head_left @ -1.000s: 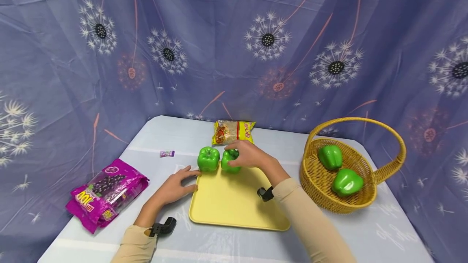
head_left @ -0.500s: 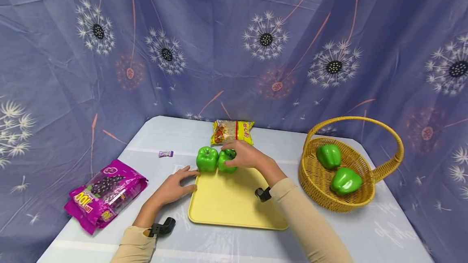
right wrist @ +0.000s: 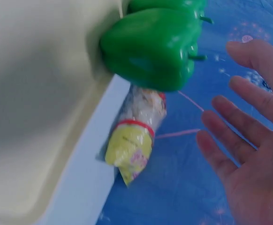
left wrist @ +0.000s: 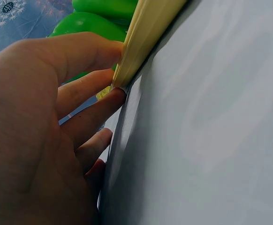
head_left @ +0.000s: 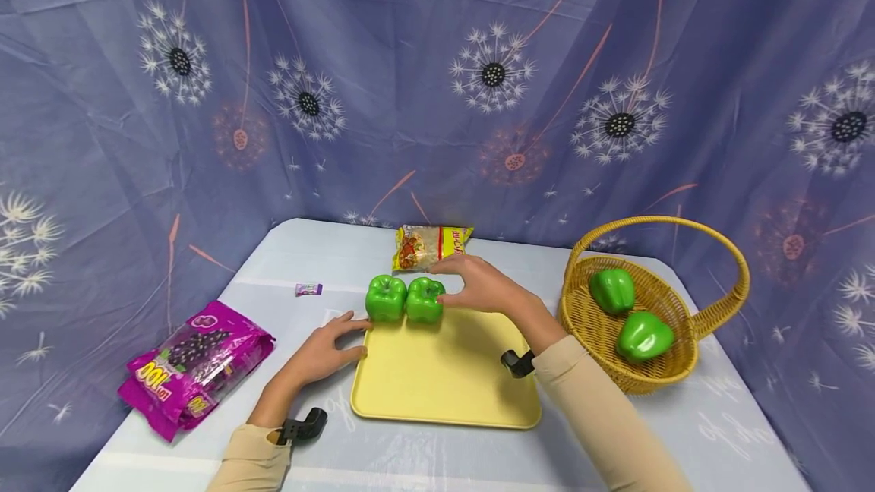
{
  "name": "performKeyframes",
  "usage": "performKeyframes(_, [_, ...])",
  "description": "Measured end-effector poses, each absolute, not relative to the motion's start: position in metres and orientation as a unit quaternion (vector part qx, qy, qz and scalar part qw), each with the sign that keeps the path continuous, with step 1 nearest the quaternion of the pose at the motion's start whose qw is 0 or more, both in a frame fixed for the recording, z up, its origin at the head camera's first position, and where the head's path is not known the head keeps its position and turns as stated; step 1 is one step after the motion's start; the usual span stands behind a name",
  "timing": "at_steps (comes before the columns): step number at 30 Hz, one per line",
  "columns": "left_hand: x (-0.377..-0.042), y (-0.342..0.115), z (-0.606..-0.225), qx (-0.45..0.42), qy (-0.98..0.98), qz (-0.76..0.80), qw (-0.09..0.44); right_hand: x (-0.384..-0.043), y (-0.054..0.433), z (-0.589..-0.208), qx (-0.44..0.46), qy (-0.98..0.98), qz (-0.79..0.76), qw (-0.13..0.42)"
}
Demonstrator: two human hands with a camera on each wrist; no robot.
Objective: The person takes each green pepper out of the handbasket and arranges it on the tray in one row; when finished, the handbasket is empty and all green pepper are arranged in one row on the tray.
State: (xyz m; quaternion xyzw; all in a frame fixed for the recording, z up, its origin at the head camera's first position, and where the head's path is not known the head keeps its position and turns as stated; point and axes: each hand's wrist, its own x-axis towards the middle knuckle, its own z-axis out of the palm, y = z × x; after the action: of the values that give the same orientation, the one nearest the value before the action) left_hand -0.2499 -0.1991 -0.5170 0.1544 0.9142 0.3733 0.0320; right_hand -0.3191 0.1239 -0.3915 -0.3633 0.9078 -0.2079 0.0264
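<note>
Two green bell peppers stand side by side at the far left of a yellow tray (head_left: 444, 378), the left pepper (head_left: 386, 298) against the right pepper (head_left: 424, 300). My right hand (head_left: 481, 283) is just to the right of the right pepper, fingers spread and holding nothing. In the right wrist view a gap shows between that hand (right wrist: 254, 112) and the pepper (right wrist: 148, 47). My left hand (head_left: 324, 355) rests by the tray's left rim. In the left wrist view its thumb and extended fingertips touch the rim (left wrist: 139, 40).
A wicker basket (head_left: 632, 384) with two more green bell peppers (head_left: 612, 291) stands at the right. Behind the tray lies a yellow food packet (head_left: 427, 247). A purple bag (head_left: 198, 363) and a small purple-wrapped candy (head_left: 308, 289) lie at the left.
My right hand has let go of the right pepper and moved away to the right. That pepper has moved left, up against the other one. The left hand stays at the tray.
</note>
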Motion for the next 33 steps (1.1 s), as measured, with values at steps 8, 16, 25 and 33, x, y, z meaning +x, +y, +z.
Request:
performKeyframes(8, [-0.249, -0.197, -0.516, 0.154, 0.911, 0.380, 0.034, -0.311, 0.159, -0.381, -0.360, 0.910, -0.205, -0.020])
performKeyframes(16, [-0.248, -0.197, -0.516, 0.151, 0.911, 0.383, 0.032, -0.302, 0.194, -0.373, -0.345, 0.914, -0.208, -0.041])
performKeyframes(25, [-0.246, -0.197, -0.515, 0.149, 0.912, 0.382, 0.033, -0.290, 0.230, -0.369, -0.308, 0.919, -0.241, -0.050])
performKeyframes(33, [-0.248, -0.197, -0.516, 0.151, 0.912, 0.381, 0.029, -0.283, 0.264, -0.365, -0.282, 0.920, -0.257, -0.085])
